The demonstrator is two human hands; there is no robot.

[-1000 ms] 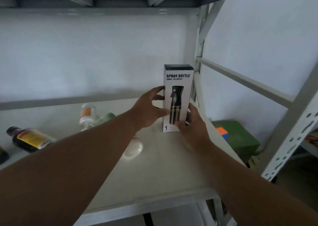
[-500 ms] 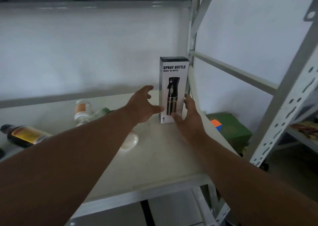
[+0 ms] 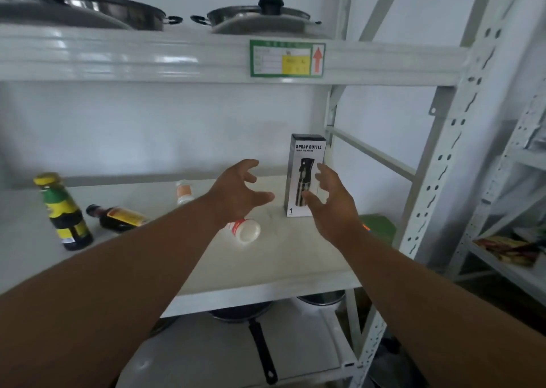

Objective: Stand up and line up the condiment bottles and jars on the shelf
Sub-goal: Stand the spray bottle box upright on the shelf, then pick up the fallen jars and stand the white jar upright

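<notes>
A black-and-white spray bottle box [image 3: 305, 163] stands upright at the right end of the white shelf [image 3: 266, 269]. My left hand [image 3: 240, 192] and my right hand [image 3: 331, 201] hover on either side of it, fingers spread, holding nothing. A white jar [image 3: 245, 230] lies on its side just below my left hand. A dark bottle with a yellow label [image 3: 119, 217] lies flat further left. A dark bottle with a yellow cap [image 3: 63, 213] stands upright at the far left. A small orange-labelled bottle [image 3: 183, 192] lies behind my left forearm, partly hidden.
Two lidded steel pots [image 3: 260, 15] sit on the shelf above. A frying pan [image 3: 254, 331] rests on the shelf below. A green box [image 3: 378, 228] lies beyond the right upright post [image 3: 437, 163]. Another rack with packets [image 3: 508, 248] stands at the right.
Both hands have let go of the spray bottle box and drawn back from it. The box stays upright. The view has pulled back and tilted up, showing the upper and lower shelves.
</notes>
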